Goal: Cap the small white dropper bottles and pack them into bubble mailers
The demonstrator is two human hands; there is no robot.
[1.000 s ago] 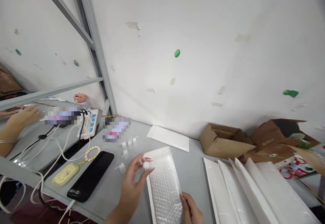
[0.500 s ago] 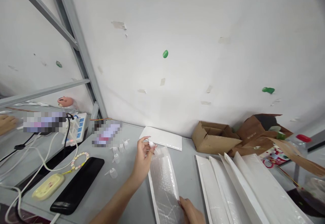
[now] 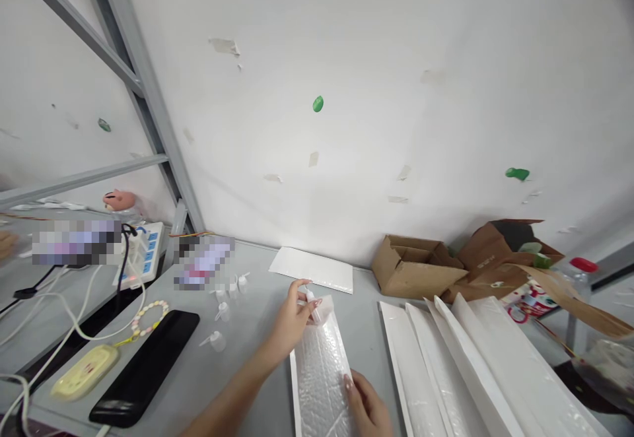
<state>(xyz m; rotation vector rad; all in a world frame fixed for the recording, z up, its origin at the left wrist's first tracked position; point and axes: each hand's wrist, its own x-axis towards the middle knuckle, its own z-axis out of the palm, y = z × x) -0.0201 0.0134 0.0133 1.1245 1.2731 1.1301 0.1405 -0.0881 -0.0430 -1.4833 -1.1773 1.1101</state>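
My left hand (image 3: 293,318) pinches a small white squeeze bottle (image 3: 313,298) with a narrow tip. The bottle is over the top end of a white bubble mailer (image 3: 321,361), which lies lengthwise in front of me. My right hand (image 3: 369,407) grips the mailer's lower right edge, with curled fingers. To the left of my left forearm, several similar small bottles (image 3: 216,340) with thin nozzles stand or lie on the grey table (image 3: 252,371).
More white mailers (image 3: 421,364) lie overlapping on the right. Behind them are an open cardboard box (image 3: 416,272) and a brown paper bag (image 3: 485,259). A flat white mailer (image 3: 312,269) lies by the wall. A black power bank-like slab (image 3: 146,368) and cables are left; another person's hand (image 3: 6,243) shows far left.
My left hand has moved right and slightly down, bringing the squeeze bottle over the mailer's top end. My right hand keeps hold of the mailer's edge. The view has shifted slightly.
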